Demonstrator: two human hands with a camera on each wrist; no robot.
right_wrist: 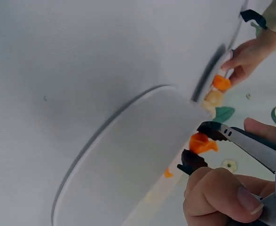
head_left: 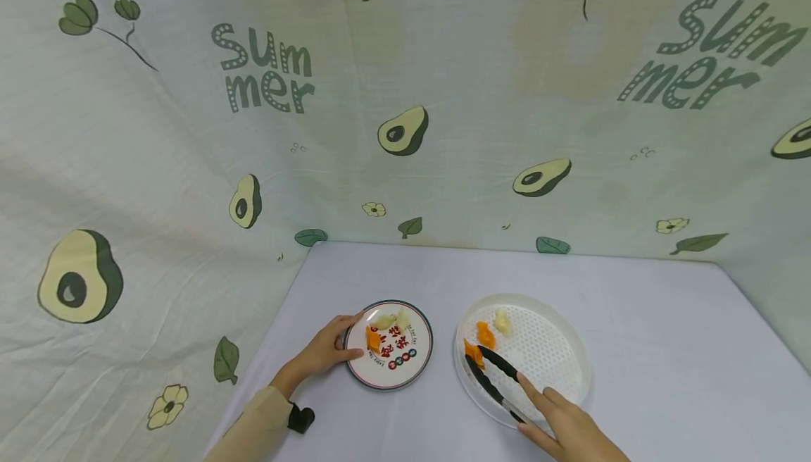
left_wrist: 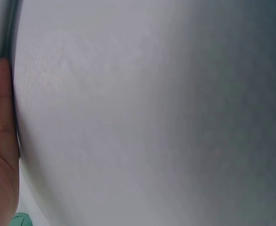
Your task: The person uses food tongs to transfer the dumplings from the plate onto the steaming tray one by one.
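Note:
My left hand (head_left: 324, 351) holds the left rim of a small white plate (head_left: 415, 349) with red lettering and a dark edge. On that plate lie an orange dumpling-like piece (head_left: 373, 339) and pale yellow ones (head_left: 385, 322). In my right hand (head_left: 567, 425) is a pair of metal tongs (head_left: 503, 363) with black tips. The tips stand on either side of an orange dumpling-like piece (right_wrist: 201, 143) at the left side of a round white perforated tray (head_left: 557, 356). Another orange piece (head_left: 485, 335) and a pale yellow one (head_left: 503, 322) lie farther back on the tray.
Both dishes stand on a table with a white cover (head_left: 659, 349), the plate left of the tray. Behind and beside it hangs a pale cloth (head_left: 469, 60) printed with avocados, leaves and lettering. A black band (head_left: 300, 418) sits on the left wrist.

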